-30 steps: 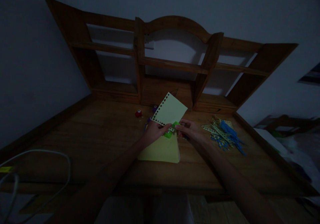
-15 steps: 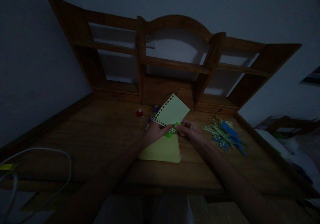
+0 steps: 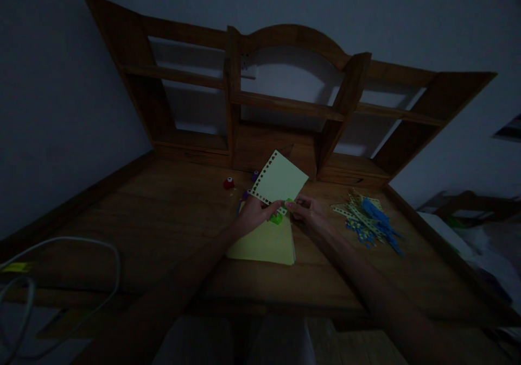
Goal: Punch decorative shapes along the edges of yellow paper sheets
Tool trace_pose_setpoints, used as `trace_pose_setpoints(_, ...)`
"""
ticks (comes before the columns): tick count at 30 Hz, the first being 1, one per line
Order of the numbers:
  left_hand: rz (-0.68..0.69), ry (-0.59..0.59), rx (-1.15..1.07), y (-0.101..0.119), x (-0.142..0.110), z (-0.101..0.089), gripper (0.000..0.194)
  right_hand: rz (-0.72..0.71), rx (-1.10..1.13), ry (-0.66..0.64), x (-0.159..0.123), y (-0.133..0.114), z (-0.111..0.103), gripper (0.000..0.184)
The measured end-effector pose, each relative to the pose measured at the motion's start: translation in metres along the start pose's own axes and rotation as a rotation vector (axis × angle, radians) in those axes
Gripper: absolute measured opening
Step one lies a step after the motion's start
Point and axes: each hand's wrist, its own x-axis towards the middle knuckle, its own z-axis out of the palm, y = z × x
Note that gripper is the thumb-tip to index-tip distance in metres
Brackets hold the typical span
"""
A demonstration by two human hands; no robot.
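My left hand (image 3: 253, 214) is closed on the lower edge of a pale yellow sheet of paper (image 3: 283, 177), thumb on top. Small shaped holes run along two of the sheet's edges. At its lower corner my right hand (image 3: 308, 211) pinches a small bright green paper punch (image 3: 288, 202), mostly hidden by the fingers. Another green part (image 3: 276, 219) shows just below the corner; whether it belongs to the same punch I cannot tell. Beneath both hands lies a stack of yellow paper (image 3: 262, 248).
A red punch (image 3: 228, 183) and purple punches (image 3: 255, 176) sit behind my left hand. On the right lie punched yellow strips (image 3: 358, 213) and blue shreds (image 3: 380, 221). A wooden shelf (image 3: 285, 104) backs the desk; a white cable (image 3: 116, 267) loops at left.
The sheet has tilted slightly, its top corner shifting a little left. Both hands keep their hold at nearly the same place. The whole view has shifted slightly.
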Motion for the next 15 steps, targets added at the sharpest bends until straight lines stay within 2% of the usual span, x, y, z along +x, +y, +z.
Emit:
trace_pose_setpoints(2,-0.025,-0.029,0.008,-0.002,0.001,-0.002,0.031,0.010,0.014,0.003,0.000,0.000,0.001,0.030)
trace_pose_setpoints(5,-0.038,-0.011,-0.034,-0.001,0.003,-0.004,0.037,0.007,0.041,-0.010,-0.001,-0.003,0.000,0.030)
trace_pose_setpoints(15,-0.040,0.061,-0.113,0.011,0.004,-0.009,0.036,-0.021,0.006,-0.061,-0.004,-0.006,-0.004,0.028)
